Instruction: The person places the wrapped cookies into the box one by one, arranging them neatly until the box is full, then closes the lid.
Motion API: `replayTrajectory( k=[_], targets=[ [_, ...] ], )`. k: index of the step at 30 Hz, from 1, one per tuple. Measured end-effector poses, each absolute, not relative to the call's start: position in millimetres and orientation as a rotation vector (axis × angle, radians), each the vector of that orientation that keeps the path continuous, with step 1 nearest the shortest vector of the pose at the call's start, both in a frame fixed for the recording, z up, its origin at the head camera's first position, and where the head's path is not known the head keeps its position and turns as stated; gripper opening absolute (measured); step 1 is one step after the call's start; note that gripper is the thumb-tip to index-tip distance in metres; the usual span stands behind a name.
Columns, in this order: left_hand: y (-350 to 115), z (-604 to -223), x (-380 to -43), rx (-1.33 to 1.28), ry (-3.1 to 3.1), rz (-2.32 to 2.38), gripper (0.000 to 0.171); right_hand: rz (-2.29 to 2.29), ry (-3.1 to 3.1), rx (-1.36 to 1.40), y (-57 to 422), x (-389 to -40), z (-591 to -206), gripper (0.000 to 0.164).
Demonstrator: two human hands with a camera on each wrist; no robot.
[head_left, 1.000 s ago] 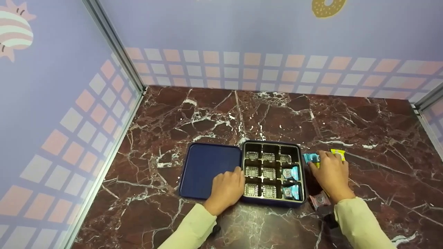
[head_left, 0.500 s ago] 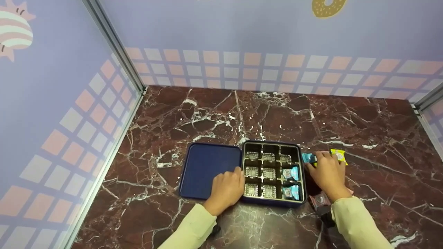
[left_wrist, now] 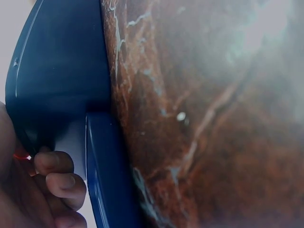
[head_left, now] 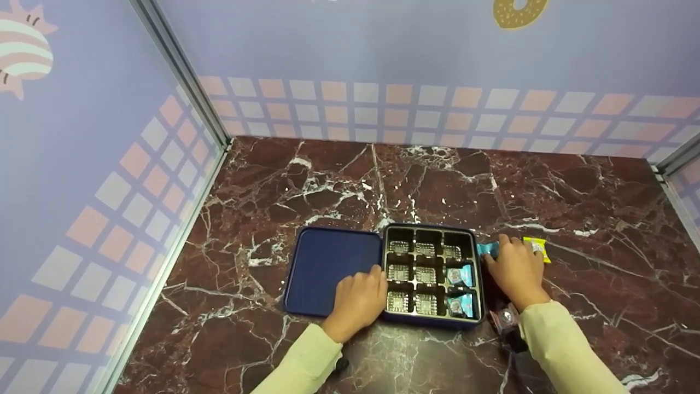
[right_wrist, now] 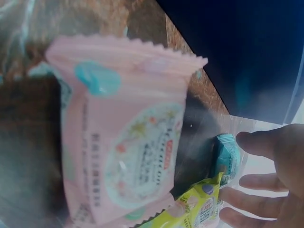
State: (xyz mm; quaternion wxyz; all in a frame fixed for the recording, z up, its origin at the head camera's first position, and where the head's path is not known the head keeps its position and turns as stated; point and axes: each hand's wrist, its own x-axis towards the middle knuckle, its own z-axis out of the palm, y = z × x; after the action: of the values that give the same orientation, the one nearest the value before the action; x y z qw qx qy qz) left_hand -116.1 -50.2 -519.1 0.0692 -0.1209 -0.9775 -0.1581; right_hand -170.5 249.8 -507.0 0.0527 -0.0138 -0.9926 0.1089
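Note:
In the head view a dark blue tin box (head_left: 429,323) stands open, with a gold-and-black divided tray inside. Two blue wrapped sweets (head_left: 459,275) lie in its right column, in the middle and front compartments. My left hand (head_left: 358,298) grips the box's left rim with curled fingers, over the edge of the blue lid (head_left: 328,257). To the right of the box, my right hand (head_left: 515,271) reaches down with loosely extended fingers. In the right wrist view its fingertips are right at a teal wrapped sweet (right_wrist: 227,156) and a yellow wrapped sweet (right_wrist: 197,206).
A pink wrapped sweet (right_wrist: 128,133) lies close to the right wrist camera. Another yellow sweet (head_left: 541,249) sits beyond the right hand. The marbled table (head_left: 306,186) meets lilac wall panels (head_left: 350,44) behind and at the sides.
My right hand has shifted slightly left, toward the box, and a yellow sweet beyond it shows more. The blue sweet beside the box has moved slightly left. The left hand stays in place.

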Motion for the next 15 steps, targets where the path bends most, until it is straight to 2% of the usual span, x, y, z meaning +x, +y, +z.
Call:
replayTrajectory(
  k=[9,15],
  targets=[
    [-50.9,-519.9,-115.6,-0.370,-2.934,-0.465,0.030,0.249,-3.039,-0.015,249.1,-178.7,-511.9,0.051],
    [-50.8,-519.2,-115.8,-0.369,-2.941,-0.475,0.030,0.271,-3.007,0.011,248.6,-181.2,-513.3,0.044]
  ],
)
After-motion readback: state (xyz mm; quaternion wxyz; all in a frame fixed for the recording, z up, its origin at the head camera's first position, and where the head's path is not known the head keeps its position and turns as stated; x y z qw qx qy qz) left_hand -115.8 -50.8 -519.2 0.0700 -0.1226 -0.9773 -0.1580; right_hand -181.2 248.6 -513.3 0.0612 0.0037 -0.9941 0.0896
